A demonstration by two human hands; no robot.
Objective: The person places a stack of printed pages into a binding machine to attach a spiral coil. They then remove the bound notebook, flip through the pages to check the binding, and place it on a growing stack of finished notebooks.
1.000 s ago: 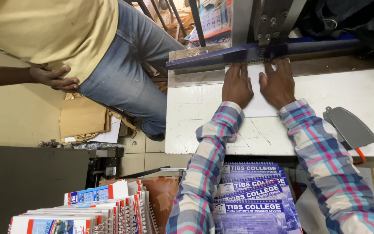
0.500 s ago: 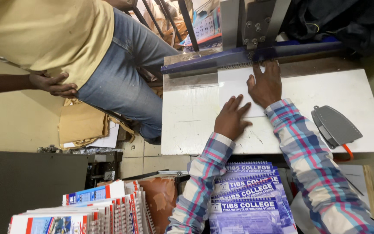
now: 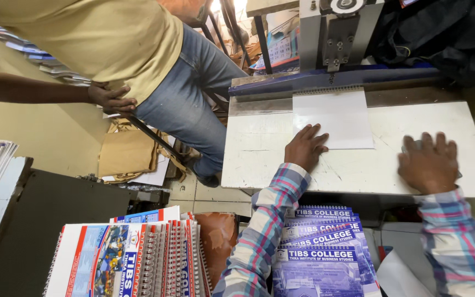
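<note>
At the centre of the frame the left hand (image 3: 305, 147) lies flat, fingers spread, on the lower-left corner of a white sheet (image 3: 333, 118) on the white table (image 3: 259, 159); the sheet's top edge sits under the blue machine bar (image 3: 331, 80). At the right, the right hand (image 3: 429, 164) presses down, fingers together, over a grey object that is mostly hidden.

My right hand (image 3: 429, 163) is motion-blurred and covers a grey object; I cannot tell what it is. My left hand (image 3: 305, 147) hides the near left corner of the white sheet (image 3: 333, 118). The purple booklets (image 3: 325, 253) run off the bottom edge. The other person (image 3: 111, 49) is cut off at the top.
</note>
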